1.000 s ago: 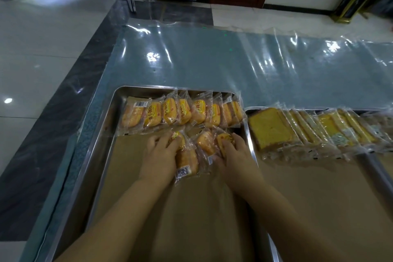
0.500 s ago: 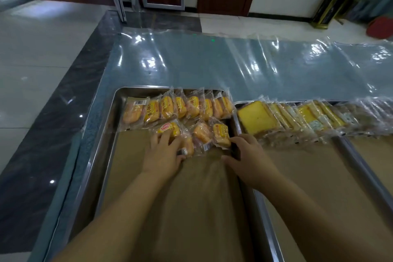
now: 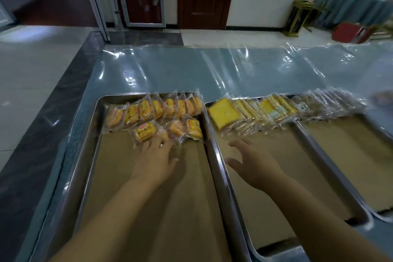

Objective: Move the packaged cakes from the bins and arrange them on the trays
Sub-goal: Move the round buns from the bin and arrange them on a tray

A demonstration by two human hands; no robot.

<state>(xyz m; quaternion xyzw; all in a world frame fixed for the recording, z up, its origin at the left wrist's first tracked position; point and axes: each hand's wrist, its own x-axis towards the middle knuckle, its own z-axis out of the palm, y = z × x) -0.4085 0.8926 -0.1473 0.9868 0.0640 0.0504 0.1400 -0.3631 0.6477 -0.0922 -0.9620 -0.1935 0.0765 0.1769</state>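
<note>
I'm squaring the second-row cakes (image 3: pixel 176 128) with my flat-fingered left hand (image 3: pixel 155 155) in the tray (image 3: pixel 92 134) at the left edge of the worktop (image 3: pixel 170 70). My right hand (image 3: pixel 253 166) is spread and empty, so I'd fetch more next.

You are working bare-handed and bare-armed.
Your left hand (image 3: pixel 155 159), at 7 o'clock, and right hand (image 3: pixel 255 166), at 5 o'clock, are showing uncovered skin back to the lower edge of view.

"小面包" on one cake packet (image 3: pixel 145 132)
</note>
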